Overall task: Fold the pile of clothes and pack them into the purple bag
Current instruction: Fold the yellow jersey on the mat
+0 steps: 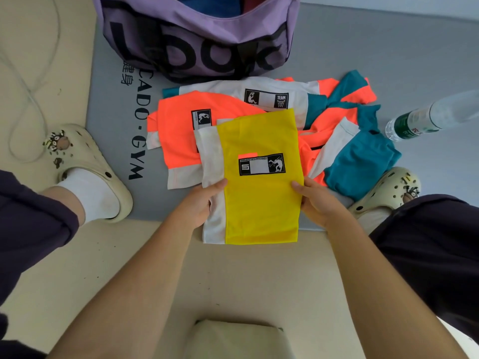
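Yellow-and-white folded garment held over grey gym mat edge, left hand and right hand each pinching one side, fingers curled under cloth. Folding likely done; next: lift into open purple bag beyond. Unfolded pile between: roughly three garments, exact count unclear. One water bottle, two clogs.

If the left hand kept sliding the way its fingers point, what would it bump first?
Probably the orange garment just beyond the yellow garment that the left hand grips; the purple bag lies farther on.
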A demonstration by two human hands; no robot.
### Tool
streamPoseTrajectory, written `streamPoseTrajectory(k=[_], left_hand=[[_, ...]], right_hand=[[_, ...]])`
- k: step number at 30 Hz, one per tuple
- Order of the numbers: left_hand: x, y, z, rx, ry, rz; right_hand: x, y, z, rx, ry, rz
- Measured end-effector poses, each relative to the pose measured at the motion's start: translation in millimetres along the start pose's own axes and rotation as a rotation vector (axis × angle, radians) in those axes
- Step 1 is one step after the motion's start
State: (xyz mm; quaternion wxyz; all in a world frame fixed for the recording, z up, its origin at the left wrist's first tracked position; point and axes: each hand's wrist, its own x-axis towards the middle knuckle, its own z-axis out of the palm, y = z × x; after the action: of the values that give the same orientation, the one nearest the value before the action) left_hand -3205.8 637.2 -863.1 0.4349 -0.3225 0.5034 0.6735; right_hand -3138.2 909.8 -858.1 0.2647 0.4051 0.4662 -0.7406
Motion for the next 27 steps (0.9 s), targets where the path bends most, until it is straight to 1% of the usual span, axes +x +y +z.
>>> streamPoseTrajectory(k=[2,5,6,8,10,11,12,14,18,20,22,23,25,27], left_hand=[[0,0,-1,0.021,-0.003,0.013],[0,4,-2,0.193,0.039,0.041],[0,6,-2,0.257,0.079,0.063],[-2,12,-2,0.355,0.211,0.130],[-6,23,0,0.376,0.344,0.242],[-10,30,3,0.366,0.361,0.320],[-13,39,7,0.354,0.347,0.396],[-19,56,16,0.362,0.291,0.501],[-31,83,25,0.411,0.188,0.534],[-33,89,25,0.518,0.156,0.539],[-30,92,24,0.722,0.201,0.578],[-29,93,24,0.814,0.245,0.606],[-24,93,24,0.910,0.340,0.664],[-21,93,26,0.948,0.426,0.709]], right_hand=[[-3,-1,-1,0.039,-0.038,0.002],[-5,0,-2,0.027,-0.012,0.019],[-6,-1,-2,0.017,0.001,0.017],[-8,-5,1,-0.010,0.033,-0.012],[-11,-15,6,-0.047,0.095,-0.076],[-13,-21,8,-0.056,0.124,-0.116],[-14,-28,11,-0.057,0.138,-0.161],[-18,-44,17,-0.058,0.107,-0.261],[-26,-72,29,-0.104,-0.033,-0.393],[-27,-80,31,-0.138,-0.085,-0.421],[-28,-85,34,-0.264,-0.081,-0.417],[-28,-87,36,-0.370,-0.044,-0.411],[-26,-92,41,-0.640,0.105,-0.417],[-23,-97,45,-0.944,0.281,-0.465]])
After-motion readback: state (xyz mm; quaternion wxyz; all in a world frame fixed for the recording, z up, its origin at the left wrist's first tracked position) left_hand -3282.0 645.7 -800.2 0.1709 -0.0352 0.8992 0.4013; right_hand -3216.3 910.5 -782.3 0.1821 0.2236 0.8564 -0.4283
